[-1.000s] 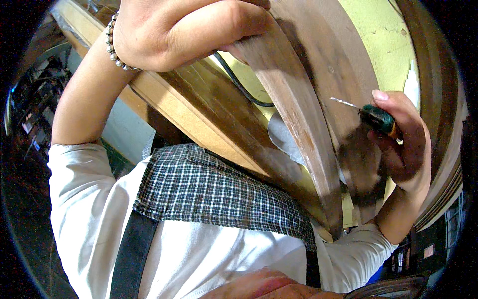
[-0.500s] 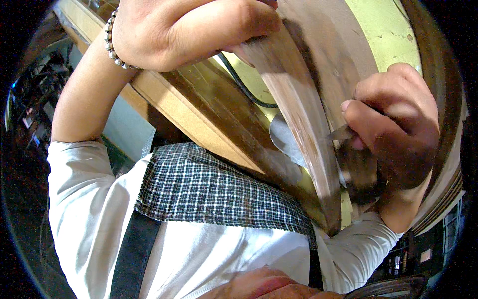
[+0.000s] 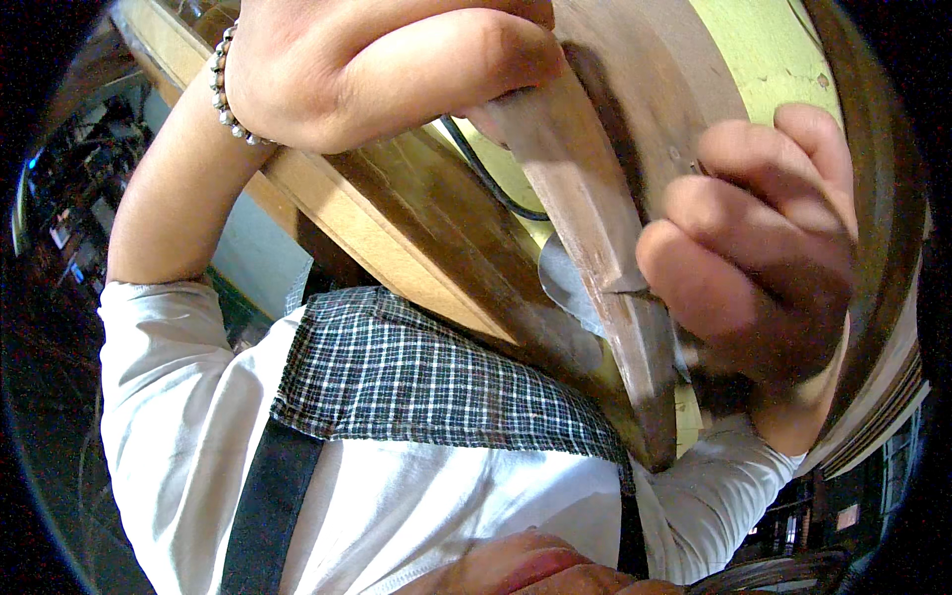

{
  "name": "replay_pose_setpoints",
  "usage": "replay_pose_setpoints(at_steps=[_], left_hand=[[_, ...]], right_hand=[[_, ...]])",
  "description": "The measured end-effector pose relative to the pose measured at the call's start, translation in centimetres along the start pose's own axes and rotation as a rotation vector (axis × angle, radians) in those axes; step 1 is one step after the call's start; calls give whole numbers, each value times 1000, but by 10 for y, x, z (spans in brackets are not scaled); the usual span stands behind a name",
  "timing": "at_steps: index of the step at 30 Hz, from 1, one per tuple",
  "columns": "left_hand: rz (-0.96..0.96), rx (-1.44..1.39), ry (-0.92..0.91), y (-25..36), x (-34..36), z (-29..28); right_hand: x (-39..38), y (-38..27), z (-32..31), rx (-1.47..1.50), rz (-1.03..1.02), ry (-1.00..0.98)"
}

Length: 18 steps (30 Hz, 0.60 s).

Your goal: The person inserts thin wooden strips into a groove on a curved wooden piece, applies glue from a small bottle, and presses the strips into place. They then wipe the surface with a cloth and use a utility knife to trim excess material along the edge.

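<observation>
A long, tapered wooden piece (image 3: 580, 203) slants from the top centre down toward my chest, its narrow end low on the right. My left hand (image 3: 397, 74), with a beaded bracelet at the wrist, is closed round its upper end; the fingertips are out of sight. Beside the wood's right side, my right hand (image 3: 759, 238) is curled with its knuckles toward the piece. A thin flat edge (image 3: 627, 285) shows across the wood at this hand's fingers. What the hand holds is mostly hidden behind the fingers, and I cannot tell its kind.
Under the wooden piece lie a grey rounded sheet (image 3: 565, 283) and a black cable (image 3: 486, 178). A pale wooden beam (image 3: 397, 253) runs diagonally on the left. Behind are a broad brown wooden board (image 3: 674, 74) and a yellow-green surface (image 3: 778, 69). Stacked boards (image 3: 878, 412) stand at the right.
My right hand has moved left, its fingers now against the wooden piece, and the dark thing seen at its fingers is more covered. My left hand has stayed almost still.
</observation>
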<state>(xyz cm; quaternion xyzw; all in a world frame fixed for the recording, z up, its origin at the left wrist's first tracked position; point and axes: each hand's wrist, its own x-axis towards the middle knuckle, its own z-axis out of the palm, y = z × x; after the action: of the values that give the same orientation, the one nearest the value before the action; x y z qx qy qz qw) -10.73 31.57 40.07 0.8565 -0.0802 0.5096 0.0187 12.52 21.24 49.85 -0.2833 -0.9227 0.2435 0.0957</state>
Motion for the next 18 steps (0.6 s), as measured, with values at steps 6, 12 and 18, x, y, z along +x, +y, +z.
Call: replay_pose_setpoints(at_steps=[6, 12, 18], left_hand=[[-3, -3, -12, 0, -4, -2], [-43, -27, -37, 4, 8, -3], [-152, -49, -384, 14, 29, -24]], right_hand=[[4, 4, 5, -25, -36, 6], [4, 7, 6, 2, -76, 23], [1, 2, 9, -42, -68, 88]])
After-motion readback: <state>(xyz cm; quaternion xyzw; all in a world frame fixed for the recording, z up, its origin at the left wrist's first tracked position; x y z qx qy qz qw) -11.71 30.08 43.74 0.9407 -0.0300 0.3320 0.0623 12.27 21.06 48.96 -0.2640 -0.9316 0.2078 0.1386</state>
